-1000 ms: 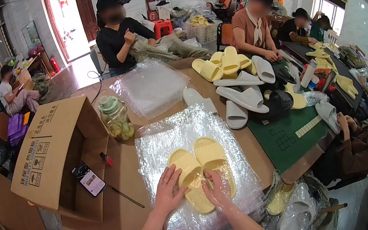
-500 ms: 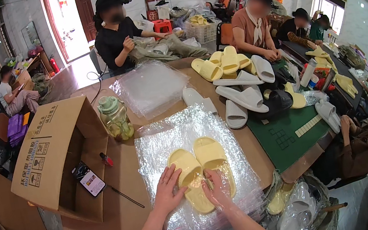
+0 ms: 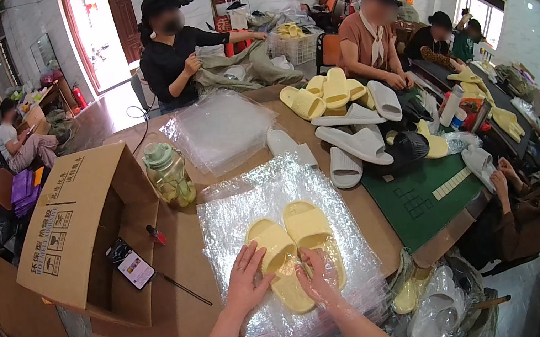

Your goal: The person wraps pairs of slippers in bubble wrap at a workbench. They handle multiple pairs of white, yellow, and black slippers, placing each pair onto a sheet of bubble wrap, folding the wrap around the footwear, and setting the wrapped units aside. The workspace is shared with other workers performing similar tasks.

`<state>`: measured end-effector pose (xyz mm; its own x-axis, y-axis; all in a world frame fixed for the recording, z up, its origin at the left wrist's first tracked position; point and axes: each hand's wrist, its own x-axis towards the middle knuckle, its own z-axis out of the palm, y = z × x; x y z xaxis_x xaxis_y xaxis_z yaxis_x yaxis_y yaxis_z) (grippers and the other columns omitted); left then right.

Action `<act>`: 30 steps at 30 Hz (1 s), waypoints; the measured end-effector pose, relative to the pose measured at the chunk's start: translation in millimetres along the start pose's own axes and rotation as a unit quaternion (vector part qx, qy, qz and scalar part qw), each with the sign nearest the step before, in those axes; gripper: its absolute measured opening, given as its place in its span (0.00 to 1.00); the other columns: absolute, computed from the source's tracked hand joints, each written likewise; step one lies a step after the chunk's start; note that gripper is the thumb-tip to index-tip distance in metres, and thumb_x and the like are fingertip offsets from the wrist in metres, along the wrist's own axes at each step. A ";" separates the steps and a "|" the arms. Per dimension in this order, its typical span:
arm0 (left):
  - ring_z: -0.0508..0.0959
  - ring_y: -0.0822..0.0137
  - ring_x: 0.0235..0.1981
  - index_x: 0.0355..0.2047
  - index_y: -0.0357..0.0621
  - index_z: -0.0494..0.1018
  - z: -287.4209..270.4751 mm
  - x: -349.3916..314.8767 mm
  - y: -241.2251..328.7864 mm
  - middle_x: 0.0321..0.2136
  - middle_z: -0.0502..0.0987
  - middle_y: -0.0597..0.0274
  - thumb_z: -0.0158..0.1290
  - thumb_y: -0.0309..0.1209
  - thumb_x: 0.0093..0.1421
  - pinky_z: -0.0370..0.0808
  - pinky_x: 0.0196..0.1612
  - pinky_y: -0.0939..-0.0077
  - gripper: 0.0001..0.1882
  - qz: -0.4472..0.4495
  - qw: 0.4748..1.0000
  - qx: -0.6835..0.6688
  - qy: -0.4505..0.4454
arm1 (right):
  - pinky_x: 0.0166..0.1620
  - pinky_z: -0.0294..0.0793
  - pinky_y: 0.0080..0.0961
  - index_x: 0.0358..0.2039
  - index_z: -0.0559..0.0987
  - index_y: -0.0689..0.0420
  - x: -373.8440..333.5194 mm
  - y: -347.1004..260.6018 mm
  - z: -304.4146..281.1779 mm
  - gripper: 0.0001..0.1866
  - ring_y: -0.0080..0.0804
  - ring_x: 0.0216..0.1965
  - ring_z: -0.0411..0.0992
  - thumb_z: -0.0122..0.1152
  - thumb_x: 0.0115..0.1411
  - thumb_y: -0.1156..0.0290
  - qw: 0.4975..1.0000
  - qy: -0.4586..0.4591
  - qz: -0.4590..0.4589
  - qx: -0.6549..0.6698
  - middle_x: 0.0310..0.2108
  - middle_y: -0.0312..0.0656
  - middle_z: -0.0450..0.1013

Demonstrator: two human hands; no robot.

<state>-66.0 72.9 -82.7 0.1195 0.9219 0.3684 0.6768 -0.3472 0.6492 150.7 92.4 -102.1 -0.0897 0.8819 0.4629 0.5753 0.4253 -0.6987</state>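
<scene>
The yellow slippers (image 3: 268, 234) already lie paired on the plastic sheets (image 3: 230, 208) at six o'clock, left hand (image 3: 246, 281) spread over one, right hand's (image 3: 319, 281) grip unclear, while loose slippers (image 3: 354, 144) at one o'clock seem unwrapped.

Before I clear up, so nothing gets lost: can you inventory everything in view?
front slippers: two, yellow, front centre
plastic sheets: two stacks, clear, beneath those and beyond
slipper pile: several, yellow, white and black, right
mat: one, green, right
jar: one, clear, green lid, left
phone: one, black, left
boxes: two, brown, left
table: one, brown, centre
bagged slippers: several, white and yellow, lower right
crate: one, white, back
people: at least seven, mixed clothing, around
hands: two, bare, on front slippers
</scene>
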 end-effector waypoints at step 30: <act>0.60 0.42 0.70 0.66 0.47 0.66 -0.5 -1.1 -0.7 0.70 0.61 0.52 0.65 0.37 0.57 0.60 0.71 0.52 0.37 0.008 1.000 -0.001 0.004 | 0.45 0.75 0.39 0.54 0.75 0.59 1.5 -6.0 -5.3 0.24 0.43 0.41 0.74 0.68 0.57 0.73 1.000 -0.010 0.004 0.004 0.38 0.45 0.74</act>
<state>-67.0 72.0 -83.2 0.1232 0.9151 0.3840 0.6734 -0.3614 0.6449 151.5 90.1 -94.3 -0.1020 0.8888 0.4469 0.5687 0.4206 -0.7068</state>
